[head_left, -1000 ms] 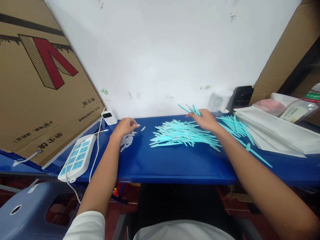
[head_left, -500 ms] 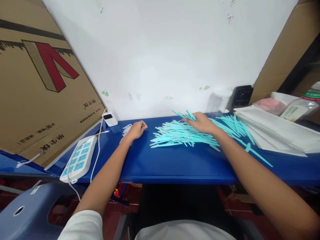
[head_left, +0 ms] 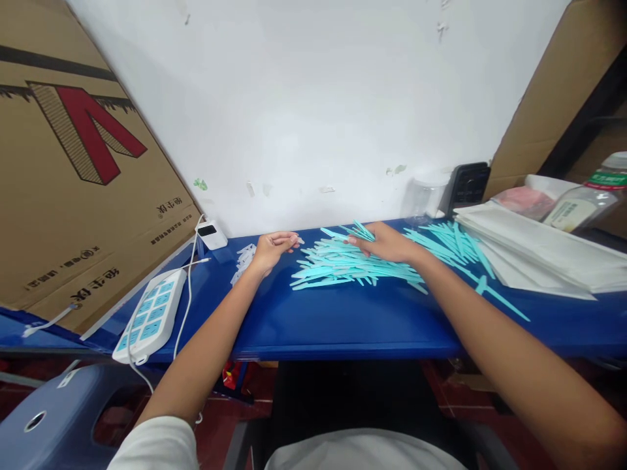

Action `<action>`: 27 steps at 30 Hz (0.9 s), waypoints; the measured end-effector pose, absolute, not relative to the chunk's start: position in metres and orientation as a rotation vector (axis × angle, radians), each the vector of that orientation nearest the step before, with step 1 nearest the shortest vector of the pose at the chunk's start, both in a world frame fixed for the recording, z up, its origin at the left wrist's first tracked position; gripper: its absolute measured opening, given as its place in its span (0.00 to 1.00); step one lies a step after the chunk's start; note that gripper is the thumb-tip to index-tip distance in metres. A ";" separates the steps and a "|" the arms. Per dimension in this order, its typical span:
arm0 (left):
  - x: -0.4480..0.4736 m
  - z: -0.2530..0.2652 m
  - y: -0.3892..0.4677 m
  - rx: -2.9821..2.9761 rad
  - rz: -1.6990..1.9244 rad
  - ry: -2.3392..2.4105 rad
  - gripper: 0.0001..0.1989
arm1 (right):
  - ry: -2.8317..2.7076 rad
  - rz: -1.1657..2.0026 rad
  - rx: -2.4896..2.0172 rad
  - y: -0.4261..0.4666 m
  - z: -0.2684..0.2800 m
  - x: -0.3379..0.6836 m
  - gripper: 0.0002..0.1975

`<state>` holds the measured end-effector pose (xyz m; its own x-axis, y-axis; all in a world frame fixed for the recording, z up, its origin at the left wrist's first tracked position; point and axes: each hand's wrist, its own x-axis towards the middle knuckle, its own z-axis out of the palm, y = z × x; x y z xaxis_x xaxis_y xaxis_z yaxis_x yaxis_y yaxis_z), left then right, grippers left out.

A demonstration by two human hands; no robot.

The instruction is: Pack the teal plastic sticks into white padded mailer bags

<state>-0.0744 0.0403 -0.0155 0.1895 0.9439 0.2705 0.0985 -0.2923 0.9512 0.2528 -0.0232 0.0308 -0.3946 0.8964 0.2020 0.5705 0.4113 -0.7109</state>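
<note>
My left hand point(head_left: 275, 251) is closed, pinching a small whitish translucent plastic piece point(head_left: 300, 241) at its fingertips. Just left of it, several similar translucent plastic pieces point(head_left: 241, 262) lie in a small pile, partly behind my wrist. My right hand point(head_left: 385, 243) is wrapped around a few thin turquoise plastic sticks point(head_left: 361, 230), whose tips poke out past the fingers. Below that hand spreads a heap of the same turquoise sticks point(head_left: 333, 264) on the blue table point(head_left: 313, 320). More sticks point(head_left: 455, 241) lie beyond my right forearm.
A white power strip point(head_left: 153, 313) with cables is on the left, near a small white device point(head_left: 211, 234). At the right stand a clear jar point(head_left: 426, 196) and a dark phone point(head_left: 467, 189), beside white paper sheets point(head_left: 533, 254) and a bottle point(head_left: 582, 202). A large carton point(head_left: 88, 215) rises at left.
My left hand has moved slightly right from beside the small pile, and a translucent piece now shows at its fingertips. My right hand, still holding sticks, has lowered slightly toward the heap.
</note>
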 end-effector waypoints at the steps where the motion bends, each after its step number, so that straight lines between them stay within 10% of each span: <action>1: -0.073 -0.015 0.040 1.600 1.217 1.016 0.26 | -2.109 0.756 -1.213 -0.025 0.033 0.252 0.27; 27: -0.052 -0.008 0.021 1.657 1.172 0.936 0.23 | -2.134 0.913 -1.133 -0.031 0.038 0.250 0.30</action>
<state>-0.0522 0.0208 -0.0080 0.2720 0.9148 0.2986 0.0894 -0.3330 0.9387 0.2500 -0.0305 0.0378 -0.4921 0.8572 0.1520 0.4822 0.4138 -0.7722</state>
